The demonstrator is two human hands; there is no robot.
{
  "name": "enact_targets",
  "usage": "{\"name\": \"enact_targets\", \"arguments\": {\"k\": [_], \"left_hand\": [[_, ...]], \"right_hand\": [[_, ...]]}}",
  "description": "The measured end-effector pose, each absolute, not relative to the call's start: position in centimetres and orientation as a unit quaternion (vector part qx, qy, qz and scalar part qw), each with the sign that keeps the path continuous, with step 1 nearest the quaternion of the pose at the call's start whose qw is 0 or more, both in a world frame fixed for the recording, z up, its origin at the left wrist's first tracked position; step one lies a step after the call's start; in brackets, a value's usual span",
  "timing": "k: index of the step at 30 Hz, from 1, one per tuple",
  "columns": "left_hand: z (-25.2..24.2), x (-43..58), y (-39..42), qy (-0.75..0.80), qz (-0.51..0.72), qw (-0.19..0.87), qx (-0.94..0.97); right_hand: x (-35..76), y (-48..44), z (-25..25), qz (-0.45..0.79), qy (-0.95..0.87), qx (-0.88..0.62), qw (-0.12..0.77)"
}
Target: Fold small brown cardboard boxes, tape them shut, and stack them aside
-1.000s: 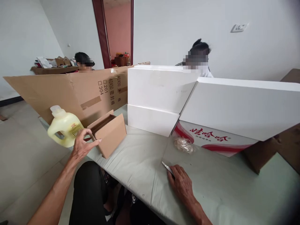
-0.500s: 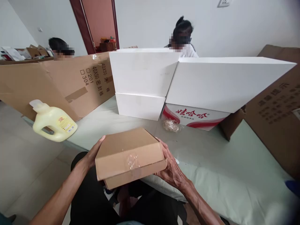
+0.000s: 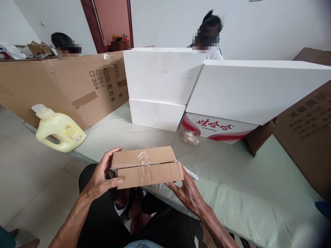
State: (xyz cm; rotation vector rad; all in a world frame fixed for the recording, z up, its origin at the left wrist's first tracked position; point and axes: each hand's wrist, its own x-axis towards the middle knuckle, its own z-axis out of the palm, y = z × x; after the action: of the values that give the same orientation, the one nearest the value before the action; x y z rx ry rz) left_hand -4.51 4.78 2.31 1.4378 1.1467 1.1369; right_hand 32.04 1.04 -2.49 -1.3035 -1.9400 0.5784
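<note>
Sm. box (image 3: 147, 169): inside hidden. R hand (image 3: 188, 191): fingers part-hidden bhd it. White tool (image 3: 193, 175), 5 o'clock, part-covered by same hand. Jug label (image 3: 71, 132), 9 o'clock, too sm. to read. 10-o'clock pers. (image 3: 62, 42) & 1-o'clock pers. (image 3: 210, 24): heads pixelated, bodies mostly hidden bhd boxes (image 3: 164, 75). Blue thing (image 3: 323, 207), 4 o'clock, cut by R edge, can't ID.

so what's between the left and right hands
In the head view, a taped cardboard box sits between the left hand and the right hand, held by both.
</note>
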Motion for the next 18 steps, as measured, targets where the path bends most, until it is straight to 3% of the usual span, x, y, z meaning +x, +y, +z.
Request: {"name": "enact_targets", "arguments": {"k": [9, 14, 18], "left_hand": [[1.6, -2.9, 5.1, 0.492, 0.544, 0.398, 0.552], [1.5, -2.8, 4.6, 0.491, 0.542, 0.389, 0.56], [1.4, -2.9, 4.4, 0.483, 0.543, 0.393, 0.564]], "right_hand": [[41.0, 3.8, -8.7, -0.011, -0.765, -0.617, 0.182], [41.2, 4.5, -9.9, 0.033, -0.735, -0.644, 0.211], [40.9, 5.3, -6.7, 0.06, -0.698, -0.666, 0.257]]}}
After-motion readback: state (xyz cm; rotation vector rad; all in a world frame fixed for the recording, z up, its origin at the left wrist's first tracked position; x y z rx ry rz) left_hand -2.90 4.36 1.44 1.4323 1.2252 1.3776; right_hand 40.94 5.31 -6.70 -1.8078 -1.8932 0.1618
